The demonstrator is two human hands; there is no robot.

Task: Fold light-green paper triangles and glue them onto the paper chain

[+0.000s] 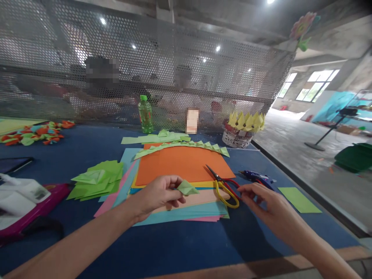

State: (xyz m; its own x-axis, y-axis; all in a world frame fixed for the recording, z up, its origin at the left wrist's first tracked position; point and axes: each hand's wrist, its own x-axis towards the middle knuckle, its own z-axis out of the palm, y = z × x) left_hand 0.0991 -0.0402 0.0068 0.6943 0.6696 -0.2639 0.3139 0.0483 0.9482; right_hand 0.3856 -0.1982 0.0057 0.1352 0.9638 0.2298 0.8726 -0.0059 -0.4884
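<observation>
My left hand pinches a small folded green paper piece above a stack of coloured paper sheets topped by an orange sheet. My right hand reaches toward the scissors with yellow and red handles, its fingers bent and partly spread just beside the handles, holding nothing. A blue glue gun lies just beyond the right hand.
A pile of folded green pieces lies left of the stack. A green strip of folded triangles, a green bottle, a basket with yellow folded pieces and a loose green sheet sit on the blue table. People sit behind the mesh screen.
</observation>
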